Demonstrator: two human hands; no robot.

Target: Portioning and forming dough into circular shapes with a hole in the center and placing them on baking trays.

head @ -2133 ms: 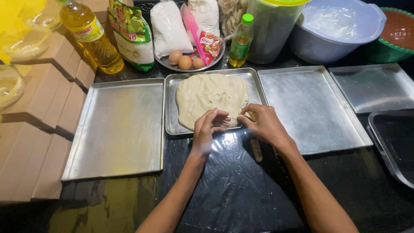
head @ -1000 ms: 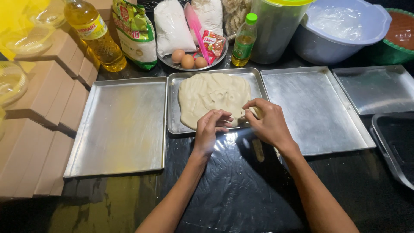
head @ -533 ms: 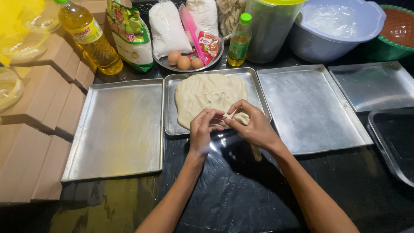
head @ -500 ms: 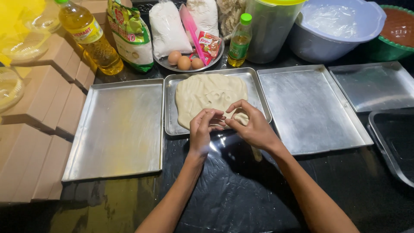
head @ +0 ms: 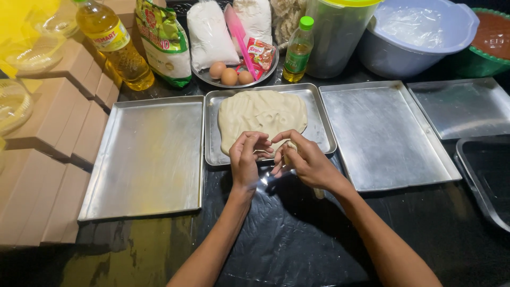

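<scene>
Your left hand [head: 245, 159] – fingers curled, touching the right | your right hand [head: 305, 162] – pinching a small pale dough piece [head: 289, 158] | flat beige dough sheet [head: 262, 118] lies in the small metal tray [head: 321, 125] just beyond.

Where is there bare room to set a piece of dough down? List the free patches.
Free: the large bare metal tray left of the small dough tray, the big metal tray to its right, and the black tabletop between the forearms. Crowded: the back row, from the yellow oil bottle to the lilac plastic basin.
</scene>
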